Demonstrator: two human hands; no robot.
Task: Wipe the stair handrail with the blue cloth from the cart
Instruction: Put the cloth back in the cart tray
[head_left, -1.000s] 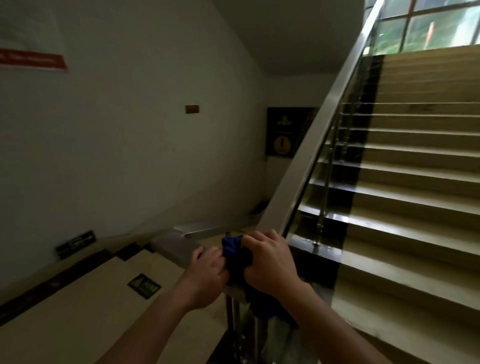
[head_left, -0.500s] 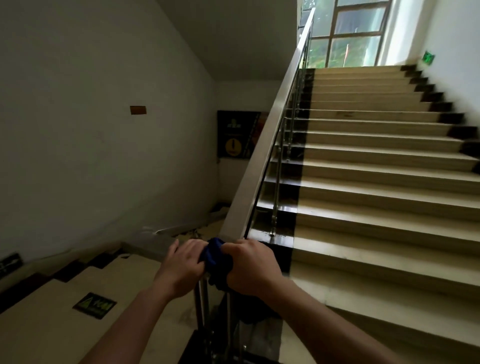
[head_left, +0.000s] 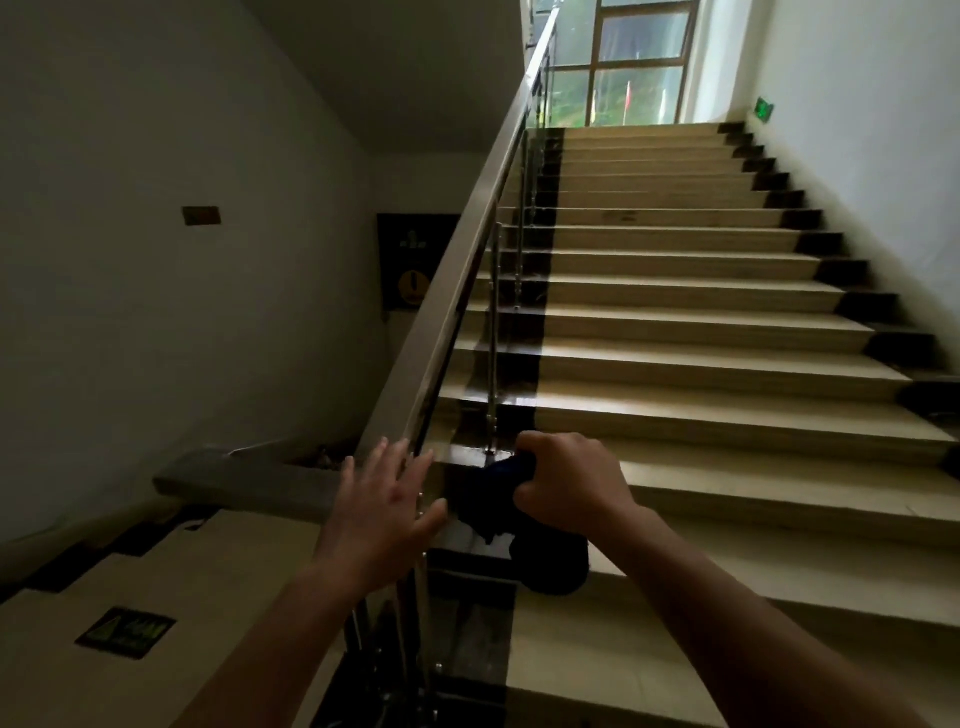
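Observation:
The metal handrail (head_left: 470, 244) climbs from the lower middle toward the window at the top. My right hand (head_left: 569, 480) is closed around the dark blue cloth (head_left: 501, 499), which hangs bunched below the fist, just right of the rail's lower end. My left hand (head_left: 387, 501) hovers over the rail's lower end with fingers spread and holds nothing. Whether its palm touches the rail is unclear. The cart is out of view.
Beige stairs (head_left: 675, 322) with dark edge strips rise to the right of the rail. Steel balusters (head_left: 493, 332) stand under the rail. A lower flight and landing (head_left: 130, 597) lie at the left, beside a white wall (head_left: 156, 260).
My left hand has let go of the cloth and opened over the rail end. My right hand has pulled the cloth off to the right. The view has swung toward the upper flight.

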